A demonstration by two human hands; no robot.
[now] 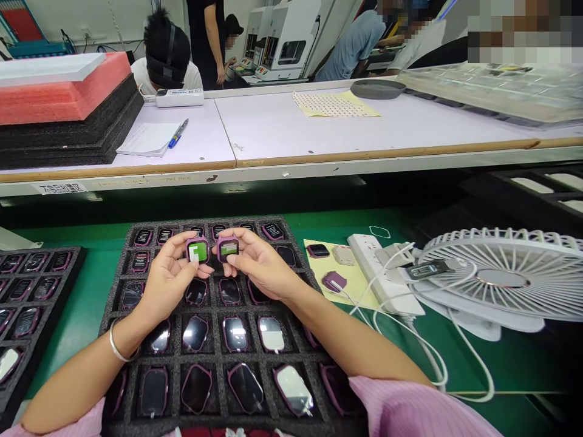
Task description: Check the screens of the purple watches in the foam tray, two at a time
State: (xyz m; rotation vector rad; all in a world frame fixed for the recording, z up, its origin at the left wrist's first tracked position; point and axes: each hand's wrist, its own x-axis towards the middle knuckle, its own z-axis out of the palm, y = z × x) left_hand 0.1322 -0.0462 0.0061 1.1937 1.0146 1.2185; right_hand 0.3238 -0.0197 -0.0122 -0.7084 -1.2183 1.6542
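My left hand (173, 273) is closed on a purple smartwatch (197, 250) whose screen glows green and white, the thumb resting on its lower edge. Close beside it, my right hand (255, 261) grips a second purple smartwatch (228, 248) with a green and dark screen. Both are strapless watch bodies, held upright over a dark foam tray (175, 369). In the tray's compartments lie several more purple watches (235, 334), most with dark screens, some showing white text. My forearms hide part of the tray.
At left stands another foam tray (75, 267) of watches. To the right are a yellow sheet (328, 267) with small parts, a white power strip (382, 279), loose cables and a white fan (501, 276). A raised shelf (273, 136) spans the back; people sit and stand beyond.
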